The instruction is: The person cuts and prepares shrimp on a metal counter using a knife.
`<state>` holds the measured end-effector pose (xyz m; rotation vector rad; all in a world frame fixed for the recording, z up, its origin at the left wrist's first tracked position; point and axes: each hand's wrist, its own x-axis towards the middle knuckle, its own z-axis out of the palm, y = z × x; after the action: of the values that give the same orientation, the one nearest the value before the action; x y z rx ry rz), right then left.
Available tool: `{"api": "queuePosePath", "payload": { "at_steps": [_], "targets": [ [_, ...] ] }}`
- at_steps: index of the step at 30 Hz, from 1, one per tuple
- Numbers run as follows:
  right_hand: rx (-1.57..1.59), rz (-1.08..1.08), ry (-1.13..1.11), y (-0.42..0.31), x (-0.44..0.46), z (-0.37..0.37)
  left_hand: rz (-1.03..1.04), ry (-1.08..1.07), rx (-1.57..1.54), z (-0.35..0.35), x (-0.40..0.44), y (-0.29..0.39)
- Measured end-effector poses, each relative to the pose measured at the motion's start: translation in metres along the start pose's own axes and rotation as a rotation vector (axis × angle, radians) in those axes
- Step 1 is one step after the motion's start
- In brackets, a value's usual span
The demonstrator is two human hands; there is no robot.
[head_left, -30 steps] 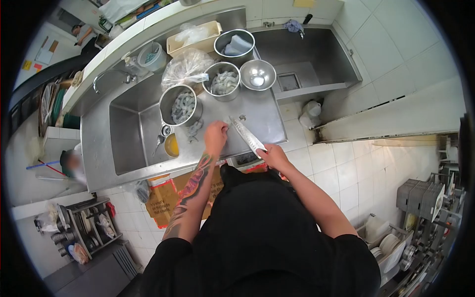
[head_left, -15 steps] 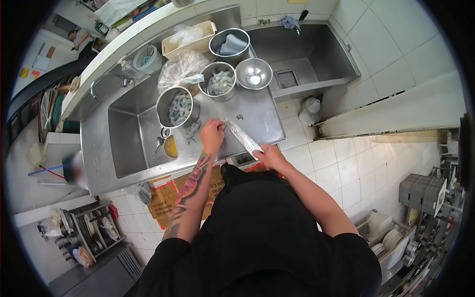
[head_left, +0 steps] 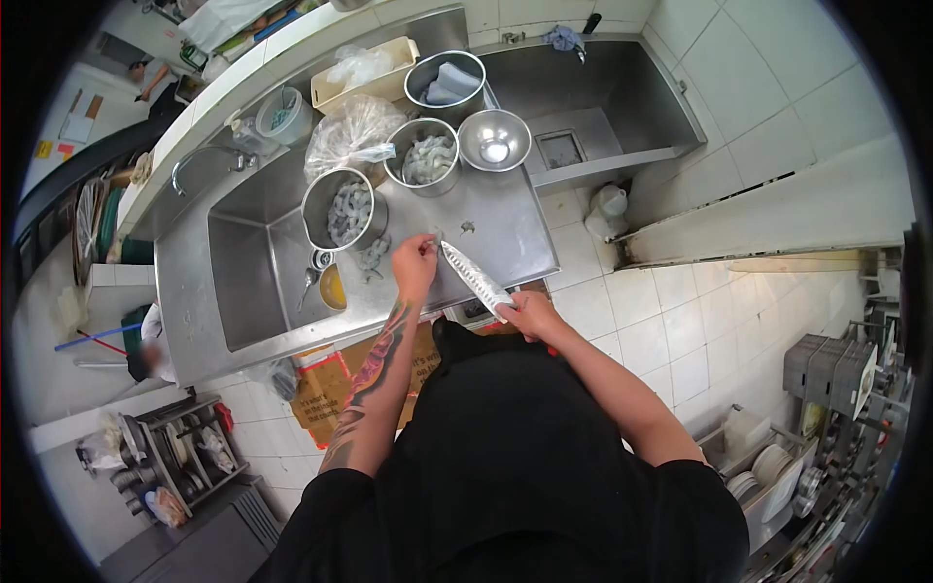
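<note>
My right hand (head_left: pixel 533 316) is wrapped round the handle of a large kitchen knife (head_left: pixel 473 277). Its dimpled blade points up and left over the steel counter, the tip close to my left hand (head_left: pixel 415 260). The fingers of my left hand are pinched on a small greyish shrimp (head_left: pixel 438 236), mostly covered by them. Beside that hand, several shrimp (head_left: pixel 373 255) lie on the counter. Just behind stands a steel pot (head_left: pixel 309 216) filled with grey shrimp (head_left: pixel 348 213). A second pot (head_left: pixel 391 175) holds more shrimp (head_left: pixel 429 159). A dark scrap (head_left: pixel 467 227) lies right of the knife tip.
An empty-looking steel bowl (head_left: pixel 495 141), another pot (head_left: pixel 410 95), a plastic bag (head_left: pixel 356 136) and a cream tub (head_left: pixel 397 85) stand at the back. Sinks lie left (head_left: pixel 238 243) and right (head_left: pixel 622 107). A yellowish bowl (head_left: pixel 333 289) sits at the left sink's edge. Another person (head_left: pixel 155 350) is at far left.
The knife tip has shifted slightly down, just off my left fingertips. Both hands stay nearly in place. The person at far left has come further into view.
</note>
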<state>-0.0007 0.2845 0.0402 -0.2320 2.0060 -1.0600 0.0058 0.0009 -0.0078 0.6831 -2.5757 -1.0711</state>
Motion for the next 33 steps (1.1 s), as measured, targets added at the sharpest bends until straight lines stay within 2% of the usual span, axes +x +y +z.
{"api": "queuePosePath", "payload": {
  "at_steps": [16,20,21,23,24,26,27,29,31,33],
  "targets": [
    [-0.045,0.016,-0.088,0.016,-0.005,-0.006,-0.075,-0.025,-0.064,0.000,0.003,-0.005],
    [0.052,0.091,-0.071,0.019,-0.024,-0.027,-0.124,-0.098,-0.113,0.005,0.009,-0.021],
    [0.063,0.099,-0.009,0.022,-0.025,-0.031,-0.125,-0.099,-0.115,0.001,0.009,-0.015],
    [0.076,0.108,0.053,0.021,-0.024,-0.032,0.196,-0.074,0.079,-0.015,0.008,0.004],
    [0.037,0.075,0.087,0.019,-0.023,-0.031,0.198,-0.076,0.079,-0.016,0.007,0.003],
    [0.002,0.044,0.128,0.017,-0.020,-0.023,0.422,-0.103,0.201,-0.021,0.010,0.002],
    [-0.049,-0.023,0.127,0.016,-0.015,-0.016,0.426,-0.104,0.201,-0.024,0.011,0.002],
    [-0.099,-0.093,0.125,0.015,-0.009,-0.008,0.278,-0.192,0.156,-0.029,0.009,0.001],
    [-0.312,-0.097,0.130,0.004,-0.010,-0.006,0.294,-0.179,0.158,-0.032,0.009,0.000],
    [-0.365,-0.099,0.127,0.000,-0.012,-0.007,0.308,-0.164,0.156,-0.032,0.008,-0.002]
  ]
}}
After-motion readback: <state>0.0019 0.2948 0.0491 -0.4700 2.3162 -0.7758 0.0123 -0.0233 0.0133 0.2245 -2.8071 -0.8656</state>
